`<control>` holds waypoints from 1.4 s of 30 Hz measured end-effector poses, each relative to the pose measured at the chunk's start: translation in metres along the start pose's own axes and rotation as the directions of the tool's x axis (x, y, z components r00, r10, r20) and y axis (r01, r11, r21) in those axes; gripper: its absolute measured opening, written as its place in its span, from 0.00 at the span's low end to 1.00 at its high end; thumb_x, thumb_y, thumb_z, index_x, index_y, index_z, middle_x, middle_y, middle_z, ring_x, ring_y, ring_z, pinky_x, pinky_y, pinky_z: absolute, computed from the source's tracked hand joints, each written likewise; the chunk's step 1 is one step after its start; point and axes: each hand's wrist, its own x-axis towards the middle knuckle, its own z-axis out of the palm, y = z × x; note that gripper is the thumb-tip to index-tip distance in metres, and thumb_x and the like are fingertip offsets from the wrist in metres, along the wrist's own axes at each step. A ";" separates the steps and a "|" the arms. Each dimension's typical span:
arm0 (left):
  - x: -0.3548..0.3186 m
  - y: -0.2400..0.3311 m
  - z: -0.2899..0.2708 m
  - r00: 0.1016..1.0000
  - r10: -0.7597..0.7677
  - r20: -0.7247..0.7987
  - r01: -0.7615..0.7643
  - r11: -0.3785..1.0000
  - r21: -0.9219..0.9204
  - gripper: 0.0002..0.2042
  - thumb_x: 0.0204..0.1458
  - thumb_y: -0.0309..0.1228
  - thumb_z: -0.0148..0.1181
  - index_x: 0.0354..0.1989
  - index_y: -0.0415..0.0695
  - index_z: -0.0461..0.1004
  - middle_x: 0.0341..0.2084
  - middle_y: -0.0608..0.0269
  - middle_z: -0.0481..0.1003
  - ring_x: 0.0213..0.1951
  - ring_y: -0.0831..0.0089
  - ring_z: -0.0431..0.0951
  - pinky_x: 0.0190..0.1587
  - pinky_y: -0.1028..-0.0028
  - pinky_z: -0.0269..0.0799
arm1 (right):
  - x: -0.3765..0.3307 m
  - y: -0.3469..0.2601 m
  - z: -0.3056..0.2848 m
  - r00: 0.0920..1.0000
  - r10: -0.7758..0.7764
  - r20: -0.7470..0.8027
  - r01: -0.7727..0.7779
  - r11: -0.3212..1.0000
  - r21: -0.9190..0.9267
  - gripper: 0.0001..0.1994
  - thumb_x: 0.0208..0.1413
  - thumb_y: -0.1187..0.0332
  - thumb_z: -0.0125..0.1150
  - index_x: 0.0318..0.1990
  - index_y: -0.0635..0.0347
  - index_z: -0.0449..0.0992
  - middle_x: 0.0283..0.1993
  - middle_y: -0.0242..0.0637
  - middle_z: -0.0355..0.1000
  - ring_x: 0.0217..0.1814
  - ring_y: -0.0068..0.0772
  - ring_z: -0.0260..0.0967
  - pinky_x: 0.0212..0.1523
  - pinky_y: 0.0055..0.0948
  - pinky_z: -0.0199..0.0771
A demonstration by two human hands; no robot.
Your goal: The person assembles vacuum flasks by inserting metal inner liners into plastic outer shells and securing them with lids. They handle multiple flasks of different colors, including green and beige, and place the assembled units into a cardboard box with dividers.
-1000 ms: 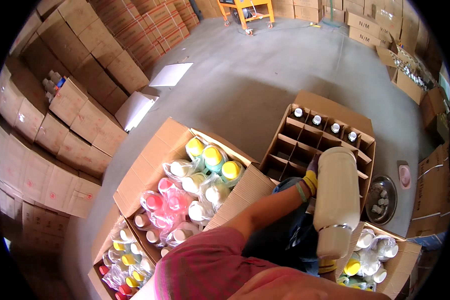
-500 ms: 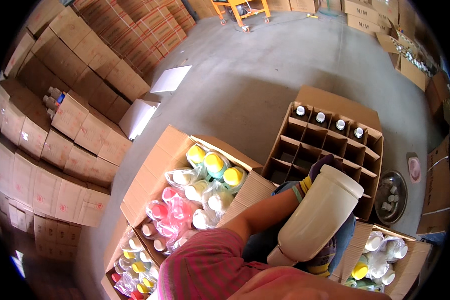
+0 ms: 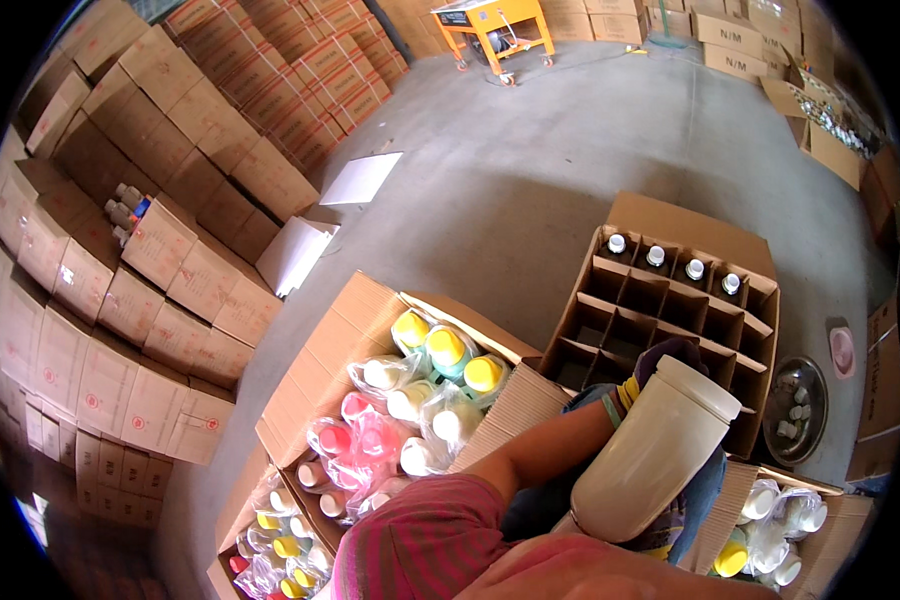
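I hold a large white plastic bottle [image 3: 650,455], tilted with its wide cap end up and to the right. My left hand [image 3: 670,352], in a dark glove with a yellow cuff, grips it behind the cap end. My right hand [image 3: 662,545] is at the bottle's base and mostly hidden under it. Just beyond the bottle stands an open carton with cardboard dividers [image 3: 610,330]. Its far row holds several dark bottles with white caps [image 3: 670,262], and the nearer cells look empty.
An open carton [image 3: 340,330] to my left holds bagged bottles with yellow, white and pink caps. More such cartons sit at lower left [image 3: 270,540] and lower right [image 3: 770,535]. A metal bowl of caps [image 3: 795,410] lies right. Stacked cartons [image 3: 120,250] line the left; an orange cart [image 3: 490,25] stands far back.
The white bottle has gone from upright to tilted, its cap end swinging up toward the divided carton. My left hand stayed on the cap end.
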 end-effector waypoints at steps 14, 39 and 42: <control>-0.002 0.003 0.002 0.998 0.024 -0.055 -0.043 0.925 -0.377 0.12 0.61 0.35 0.48 0.31 0.39 0.74 0.29 0.53 0.72 0.37 0.59 0.73 0.50 0.55 0.73 | 0.001 0.011 0.014 0.986 -0.038 -0.160 0.027 0.997 -0.070 0.27 0.50 0.49 0.61 0.54 0.56 0.73 0.55 0.44 0.72 0.58 0.50 0.68 0.64 0.54 0.61; -0.062 0.059 0.033 0.987 -0.156 -0.021 0.157 0.985 0.065 0.16 0.57 0.41 0.54 0.41 0.38 0.75 0.40 0.54 0.76 0.47 0.61 0.75 0.58 0.58 0.68 | 0.114 -0.061 -0.107 0.886 -0.385 -0.259 0.423 0.900 0.108 0.17 0.46 0.64 0.73 0.43 0.56 0.77 0.45 0.40 0.77 0.45 0.49 0.75 0.49 0.45 0.75; -0.061 0.043 0.016 0.958 -0.263 -0.114 0.242 0.955 -0.170 0.16 0.45 0.32 0.47 0.35 0.33 0.75 0.35 0.45 0.76 0.43 0.52 0.76 0.66 0.49 0.61 | 0.126 -0.060 -0.116 0.905 -0.333 -0.264 0.375 0.918 0.129 0.12 0.52 0.61 0.68 0.39 0.57 0.80 0.40 0.41 0.78 0.43 0.46 0.75 0.47 0.39 0.76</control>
